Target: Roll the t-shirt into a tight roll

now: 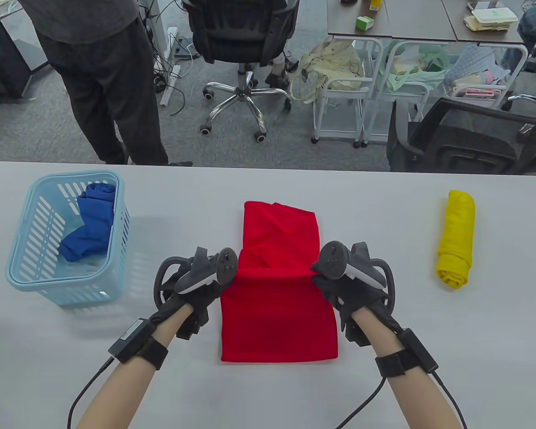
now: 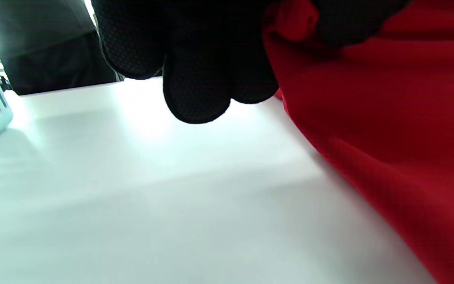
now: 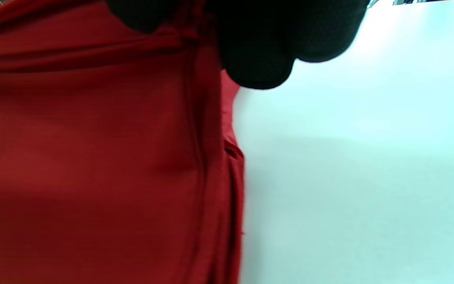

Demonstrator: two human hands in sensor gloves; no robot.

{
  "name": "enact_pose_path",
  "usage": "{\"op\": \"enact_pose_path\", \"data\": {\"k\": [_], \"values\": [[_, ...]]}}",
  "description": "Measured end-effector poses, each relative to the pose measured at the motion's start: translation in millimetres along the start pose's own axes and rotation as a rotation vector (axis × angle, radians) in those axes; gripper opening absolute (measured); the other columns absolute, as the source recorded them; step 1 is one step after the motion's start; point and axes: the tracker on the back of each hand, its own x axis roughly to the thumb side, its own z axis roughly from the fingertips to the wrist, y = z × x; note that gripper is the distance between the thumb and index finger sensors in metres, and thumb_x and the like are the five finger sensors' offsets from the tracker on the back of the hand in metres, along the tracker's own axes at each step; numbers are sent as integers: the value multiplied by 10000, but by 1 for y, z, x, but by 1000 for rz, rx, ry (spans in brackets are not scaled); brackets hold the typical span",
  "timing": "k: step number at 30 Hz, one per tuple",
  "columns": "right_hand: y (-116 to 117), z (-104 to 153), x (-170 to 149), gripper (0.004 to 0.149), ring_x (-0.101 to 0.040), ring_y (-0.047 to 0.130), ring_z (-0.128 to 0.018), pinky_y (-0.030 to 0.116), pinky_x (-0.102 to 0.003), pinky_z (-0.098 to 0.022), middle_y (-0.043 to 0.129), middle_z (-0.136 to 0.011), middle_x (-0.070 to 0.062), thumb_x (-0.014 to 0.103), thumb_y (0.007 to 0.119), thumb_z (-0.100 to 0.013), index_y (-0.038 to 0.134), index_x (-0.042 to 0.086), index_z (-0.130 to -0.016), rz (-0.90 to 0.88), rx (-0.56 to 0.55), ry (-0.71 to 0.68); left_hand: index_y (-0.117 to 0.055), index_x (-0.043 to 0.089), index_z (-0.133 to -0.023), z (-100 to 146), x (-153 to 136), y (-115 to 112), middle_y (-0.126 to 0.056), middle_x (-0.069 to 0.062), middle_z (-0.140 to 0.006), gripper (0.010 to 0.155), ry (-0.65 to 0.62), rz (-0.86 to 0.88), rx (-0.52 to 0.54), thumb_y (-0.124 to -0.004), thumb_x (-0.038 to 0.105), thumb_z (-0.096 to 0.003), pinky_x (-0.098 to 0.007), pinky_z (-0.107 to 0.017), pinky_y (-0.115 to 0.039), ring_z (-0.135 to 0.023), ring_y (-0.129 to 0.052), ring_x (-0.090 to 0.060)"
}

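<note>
Table view first: I've got the folded red cotton t-shirt (image 1: 277, 286) lying mid-table, its middle lifted into a ridge. My left hand (image 1: 192, 286) pinches its left edge, my right hand (image 1: 353, 286) its right edge, fingers curled into the cloth in both wrist views.

The table view looks down and forward from above the near edge of the desk (image 1: 384, 214), covering its full width and the room beyond. The left wrist view sits low and close at the left edge of the red t-shirt (image 2: 388, 138), facing across the desk. The right wrist view sits equally close at the right edge; all three views share this cloth.
</note>
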Motion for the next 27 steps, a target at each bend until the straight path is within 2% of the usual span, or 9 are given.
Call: {"op": "enact_pose_path", "data": {"k": [2,5,9,11,13,14,16,22,27], "values": [[2,-7,0,460,-151,962,-500,807,-408,-439,850,-818,-54,464,658,-599,713,222,-986,-13,36,4,-697,392,-952,-6,-1,-7,-889,74,-904,469,-1,15,-45,-622,491,-500,-466,-703,-762,-796,-983,-176],[-5,-15,1,453,-142,959,-481,808,-406,-428,854,-808,-50,455,680,-592,722,225,-979,-7,32,15,-700,400,-945,-12,-4,-4,-873,76,-924,463,8,27,-45,-637,497,-497,-467,-709,-757,-819,-972,-176],[-34,-26,4,436,-162,942,-559,789,-418,-478,799,-887,-56,411,671,-609,675,246,-1012,-5,-30,62,-707,402,-935,-26,-10,28,-874,84,-914,460,85,42,34,-642,535,-500,-460,-711,-758,-812,-970,-165],[-54,-29,8,450,-195,900,-687,752,-437,-556,696,-985,-60,369,604,-641,562,248,-1072,-64,-196,125,-639,398,-978,-37,-16,57,-822,90,-967,503,223,43,144,-607,576,-509,-448,-736,-741,-864,-935,-155],[-62,-31,9,574,-311,728,-940,632,-508,-673,420,-1157,-123,361,523,-661,282,212,-1160,-124,-269,173,-419,346,-1107,-43,-19,71,-609,15,-1144,683,293,77,186,-581,618,-502,-488,-789,-646,-1034,-761,-235],[-63,-34,9,661,-404,558,-1038,529,-562,-718,216,-1190,-184,394,487,-663,113,177,-1162,-132,-265,193,-328,321,-1134,-44,-21,77,-496,-29,-1200,737,323,89,195,-561,625,-505,-507,-803,-604,-1077,-683,-275],[-58,-35,8,685,-463,471,-1069,486,-593,-726,160,-1188,-211,404,491,-655,105,152,-1160,-82,-218,213,-248,301,-1148,-42,-20,77,-374,-71,-1240,781,317,98,186,-551,620,-504,-527,-808,-575,-1118,-586,-329],[-11,-23,9,630,-484,416,-1100,481,-612,-723,316,-1208,-165,430,575,-628,356,192,-1169,-39,-55,69,-407,360,-1129,-18,3,17,-460,-47,-1234,700,74,8,23,-519,602,-481,-534,-789,-596,-1130,-538,-342],[48,-6,23,702,-499,223,-1095,447,-624,-723,195,-1195,-172,473,571,-616,254,191,-1175,42,224,-100,-242,384,-1128,8,24,-53,-231,-55,-1238,739,-102,-5,-250,-399,642,-454,-576,-810,-490,-1144,-294,-357]]}}
